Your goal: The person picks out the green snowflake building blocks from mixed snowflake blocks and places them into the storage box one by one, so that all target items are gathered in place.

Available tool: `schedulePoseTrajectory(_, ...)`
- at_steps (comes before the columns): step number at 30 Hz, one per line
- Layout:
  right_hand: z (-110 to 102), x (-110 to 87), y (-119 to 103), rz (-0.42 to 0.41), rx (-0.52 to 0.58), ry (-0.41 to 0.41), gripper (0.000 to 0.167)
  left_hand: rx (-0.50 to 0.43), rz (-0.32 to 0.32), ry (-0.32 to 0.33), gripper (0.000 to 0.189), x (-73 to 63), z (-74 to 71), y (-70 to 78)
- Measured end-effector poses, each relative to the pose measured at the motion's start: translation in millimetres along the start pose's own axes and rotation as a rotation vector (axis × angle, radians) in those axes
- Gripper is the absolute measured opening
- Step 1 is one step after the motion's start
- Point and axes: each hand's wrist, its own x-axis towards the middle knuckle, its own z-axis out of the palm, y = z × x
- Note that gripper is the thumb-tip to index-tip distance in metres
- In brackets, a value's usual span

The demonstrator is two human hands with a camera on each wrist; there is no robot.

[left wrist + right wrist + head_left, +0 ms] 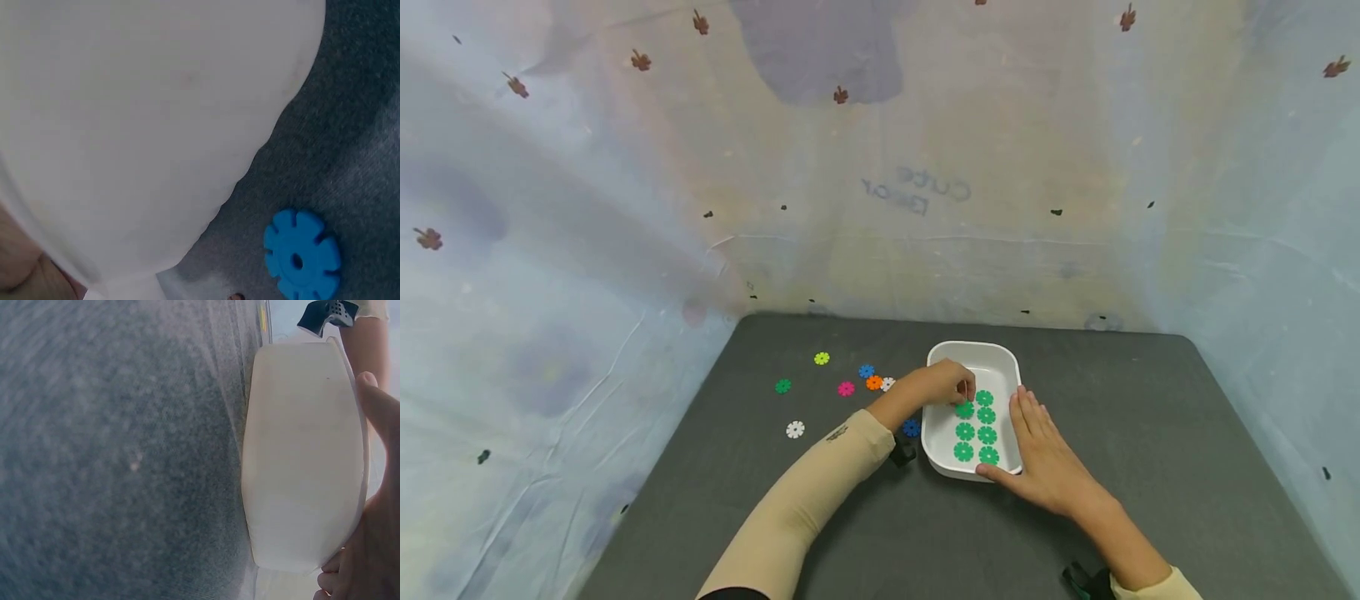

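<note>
So, view by view, with the white tray as your landmark:

Head view, tray: the white tray [973, 354] sat on the dark mat [1150, 433], its far half bare.
Head view, left hand: your left hand [942, 384] reached over the tray's left rim, fingers curled and pinching a green disc [964, 409] in the left column.
Head view, discs in the tray: seven other green discs [987, 434] lay flat in two columns in the tray's near half.
Head view, right hand: your right hand [1043, 454] lay flat with straight fingers against the tray's right side, thumb at its near corner, gripping nothing.
Head view, loose pieces: coloured discs [846, 388] lay scattered left of the tray.
Left wrist view: the tray's outer wall [137, 125] filled the frame, with a blue disc [302, 254] on the mat just beside it.
Right wrist view: your fingers [375, 400] rested along the tray's side.
Doing it well, as I judge: you needed to set the disc down flat and in line with its column, and to keep the tray braced.
</note>
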Motion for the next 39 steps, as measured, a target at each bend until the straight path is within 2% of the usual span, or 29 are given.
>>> schedulePoseTrajectory(13,1,3.7,-2,-0.012,-0.005,0.002,0.126,0.052,-0.068,0.014,0.004,-3.8,2.5,5.6)
schedulePoseTrajectory(19,1,3.9,-3,-0.014,-0.011,0.014,0.127,0.068,-0.019,0.057,0.002,-4.4,4.6,-0.8)
schedulePoseTrajectory(23,1,3.7,-3,-0.020,-0.009,0.019,0.127,0.033,0.031,0.099,0.007,-9.6,3.9,-9.2)
schedulePoseTrajectory(26,1,3.6,-4,-0.012,-0.009,0.013,0.128,-0.025,0.066,0.147,0.011,-20.1,-2.4,-14.1)
schedulePoseTrajectory(30,-1,2.7,-5,-0.004,-0.009,0.016,0.129,-0.107,0.072,0.200,0.017,-42.3,-16.3,-16.2)
schedulePoseTrajectory(35,-1,1.8,-5,-0.002,-0.003,0.024,0.128,-0.168,0.027,0.252,0.024,-75.4,-30.4,-22.3)
schedulePoseTrajectory(39,-1,1.1,-4,-0.001,-0.002,0.032,0.128,-0.183,-0.002,0.302,0.023,-100.4,-38.8,-35.5)
